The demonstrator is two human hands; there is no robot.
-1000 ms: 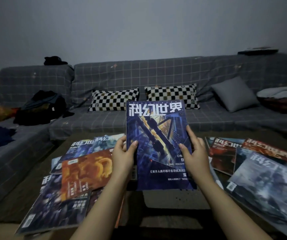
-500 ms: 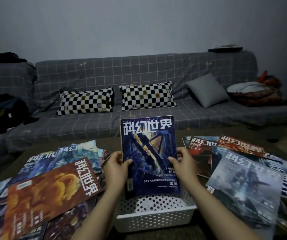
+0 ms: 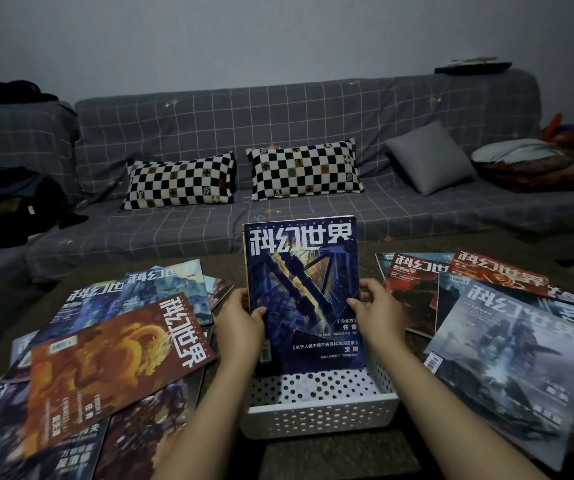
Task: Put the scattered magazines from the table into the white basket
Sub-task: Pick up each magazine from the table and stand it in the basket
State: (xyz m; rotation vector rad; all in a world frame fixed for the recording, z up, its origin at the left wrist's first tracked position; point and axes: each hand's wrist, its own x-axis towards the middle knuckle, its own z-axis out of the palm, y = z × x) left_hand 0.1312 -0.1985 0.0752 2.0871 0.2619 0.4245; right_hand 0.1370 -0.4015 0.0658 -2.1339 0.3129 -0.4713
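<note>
A blue magazine (image 3: pixel 302 292) stands upright, its lower edge dipping into the white perforated basket (image 3: pixel 320 415) at the table's near middle. My left hand (image 3: pixel 240 327) grips its left edge, thumb on the cover. My right hand (image 3: pixel 377 311) grips its right edge the same way. An orange dragon-cover magazine (image 3: pixel 105 368) lies on top of a pile of several magazines to the left. A grey robot-cover magazine (image 3: pixel 507 368) tops another pile to the right, with a red one (image 3: pixel 413 289) behind it.
A grey checked sofa (image 3: pixel 278 230) runs behind the table, carrying two checkerboard pillows (image 3: pixel 178 180), a grey cushion (image 3: pixel 429 157), dark clothes (image 3: pixel 12 199) at left and bedding (image 3: pixel 528 164) at right. The basket's inside shows only its dotted floor.
The blue magazine has come down from chest height with both hands and its lower edge now sits inside the basket. The camera has tilted down, bringing the basket into view.
</note>
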